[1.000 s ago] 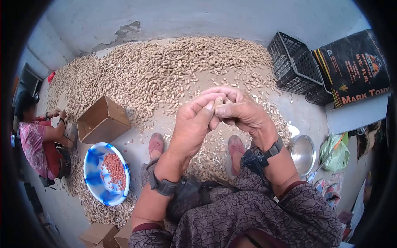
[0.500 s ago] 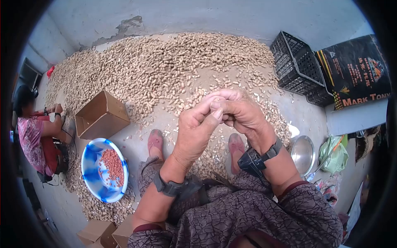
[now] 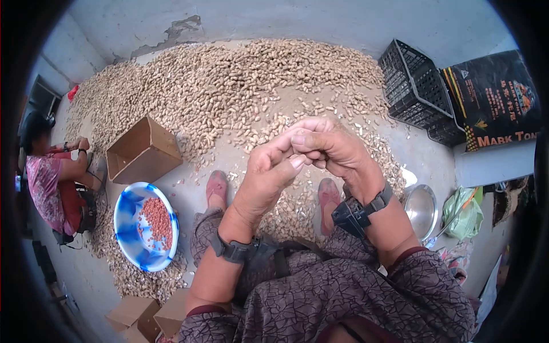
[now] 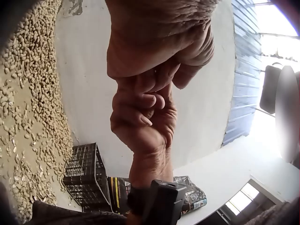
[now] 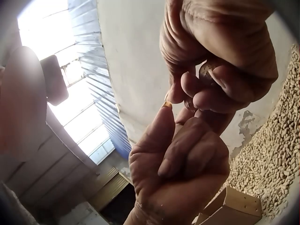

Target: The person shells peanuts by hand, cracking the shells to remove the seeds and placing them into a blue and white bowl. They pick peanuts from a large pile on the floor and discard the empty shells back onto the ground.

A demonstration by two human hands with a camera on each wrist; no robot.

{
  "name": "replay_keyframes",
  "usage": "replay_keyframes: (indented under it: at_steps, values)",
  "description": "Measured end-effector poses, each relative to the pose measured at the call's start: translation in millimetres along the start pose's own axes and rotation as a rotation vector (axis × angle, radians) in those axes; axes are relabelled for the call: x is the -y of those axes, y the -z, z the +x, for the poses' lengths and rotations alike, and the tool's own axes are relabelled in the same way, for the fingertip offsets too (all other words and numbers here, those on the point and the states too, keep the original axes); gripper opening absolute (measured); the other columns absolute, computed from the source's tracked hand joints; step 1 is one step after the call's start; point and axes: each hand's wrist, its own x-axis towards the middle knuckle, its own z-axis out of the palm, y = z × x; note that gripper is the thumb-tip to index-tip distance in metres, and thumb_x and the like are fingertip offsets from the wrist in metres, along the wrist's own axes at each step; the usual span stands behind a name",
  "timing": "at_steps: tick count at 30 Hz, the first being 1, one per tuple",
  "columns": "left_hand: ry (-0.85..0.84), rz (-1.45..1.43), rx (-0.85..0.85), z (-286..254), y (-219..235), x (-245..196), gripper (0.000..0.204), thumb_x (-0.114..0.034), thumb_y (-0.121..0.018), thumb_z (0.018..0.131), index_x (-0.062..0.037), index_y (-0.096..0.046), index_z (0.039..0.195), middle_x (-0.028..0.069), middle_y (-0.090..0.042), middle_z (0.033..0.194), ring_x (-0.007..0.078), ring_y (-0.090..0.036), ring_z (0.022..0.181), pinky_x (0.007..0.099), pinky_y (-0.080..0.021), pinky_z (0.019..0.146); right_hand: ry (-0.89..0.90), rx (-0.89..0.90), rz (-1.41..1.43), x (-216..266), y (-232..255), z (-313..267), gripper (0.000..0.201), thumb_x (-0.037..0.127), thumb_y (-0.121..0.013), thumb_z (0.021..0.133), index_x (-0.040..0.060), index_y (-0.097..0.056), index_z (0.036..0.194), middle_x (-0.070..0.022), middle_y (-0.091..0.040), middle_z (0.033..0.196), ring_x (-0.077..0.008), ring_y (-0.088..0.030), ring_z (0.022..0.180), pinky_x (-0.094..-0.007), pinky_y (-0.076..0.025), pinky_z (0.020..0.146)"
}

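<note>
My two hands meet in front of my chest, above the floor. In the right wrist view, the curled fingers of my right hand [image 5: 220, 61] hold a brown peanut [image 5: 206, 73]. A second brown piece [image 5: 189, 103] shows lower down, where the fingertips of both hands come together. My left hand [image 3: 266, 168] has its fingers curled in against the right fingers, its thumb raised beside them. From the head view the right hand [image 3: 337, 150] covers most of what lies between them. A blue-and-white basin [image 3: 128, 246] with reddish shelled peanuts [image 3: 157, 220] stands left of my legs.
A large heap of unshelled peanuts [image 3: 223, 80] spreads along the wall. Broken shells [image 3: 291, 220] lie between my feet. A cardboard box [image 3: 150, 151] and another person [image 3: 46, 188] are at left; black crates [image 3: 414, 86], a metal bowl [image 3: 420, 211] and a green bag [image 3: 462, 212] at right.
The pale peanut visible between my thumbs a second ago no longer shows from above. My left thumb has moved down, away from the right thumb. Both hands stay together.
</note>
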Motion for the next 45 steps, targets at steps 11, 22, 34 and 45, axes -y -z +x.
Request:
replay_keyframes:
  at_steps: [11,22,34,45]
  values:
    - [-0.155,0.243,-0.281,-1,8,27,0.028,-0.013,-0.049,0.087,0.0061,-0.053,0.107,0.0067,-0.059,0.081,0.0095,-0.054,0.068,0.0226,-0.046,0.065,0.029,-0.075,-0.032,-10,-12,10,0.022,0.017,-0.063,0.076,-0.0027,-0.059,0.086,0.0018,-0.052,0.058,-0.0019,-0.043,0.044,-0.0140,-0.031,0.037]
    - [-0.064,-0.006,-0.236,4,10,19,0.030,-0.018,-0.042,0.091,0.0034,-0.050,0.111,-0.0006,-0.051,0.068,-0.0004,-0.030,0.045,0.0130,-0.026,0.045,0.069,-0.140,-0.156,3,-15,1,0.028,0.030,-0.065,0.076,0.0026,-0.061,0.076,0.0033,-0.050,0.054,-0.0023,-0.043,0.047,-0.0149,-0.031,0.040]
    - [-0.404,0.503,-0.446,13,5,29,0.022,-0.013,-0.041,0.090,0.0000,-0.053,0.103,-0.0042,-0.044,0.067,0.0017,-0.036,0.057,0.0160,-0.030,0.050,0.070,-0.231,-0.237,9,-19,7,0.024,0.025,-0.066,0.075,0.0022,-0.060,0.071,-0.0016,-0.056,0.056,-0.0027,-0.043,0.046,-0.0155,-0.031,0.039]
    - [-0.494,0.471,-0.565,25,7,36,0.018,-0.005,-0.035,0.088,0.0028,-0.051,0.091,0.0049,-0.054,0.067,0.0078,-0.050,0.056,0.0221,-0.042,0.051,0.126,-0.238,-0.136,-1,-18,21,0.019,0.020,-0.064,0.076,0.0018,-0.060,0.071,-0.0007,-0.055,0.061,-0.0037,-0.043,0.046,-0.0161,-0.033,0.040]
